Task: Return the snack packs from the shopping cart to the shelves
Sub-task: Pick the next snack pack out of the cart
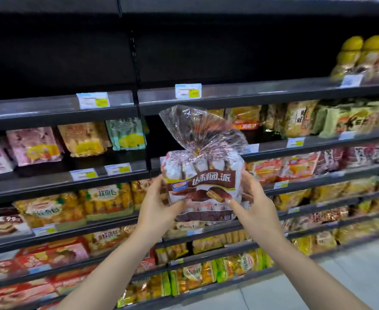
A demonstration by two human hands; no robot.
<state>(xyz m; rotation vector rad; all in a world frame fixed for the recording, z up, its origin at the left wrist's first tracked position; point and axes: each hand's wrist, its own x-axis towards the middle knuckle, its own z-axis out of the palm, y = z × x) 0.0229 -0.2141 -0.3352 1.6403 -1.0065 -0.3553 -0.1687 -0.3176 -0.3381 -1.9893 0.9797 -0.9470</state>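
Brown-and-white snack pack point(203, 186), clear top tied with a twist, held upright in mid-air before the black shelves point(240, 95). Gripped at its sides: left hand point(159, 204) curled round the left edge, right hand point(253, 202) round the right. Behind, rows of other packaged snacks point(83, 139), price tags point(188, 91) along the rails.

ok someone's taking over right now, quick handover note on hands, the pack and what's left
Left hand: grips the left side of the chocolate pie pack.
Right hand: grips its right side.
Pack: upright, held in the air in front of the shelves, not yet on one.
Done: this pack is out of the cart.
Left: set it on a shelf. The cart is out of view, so any remaining packs cannot be counted.
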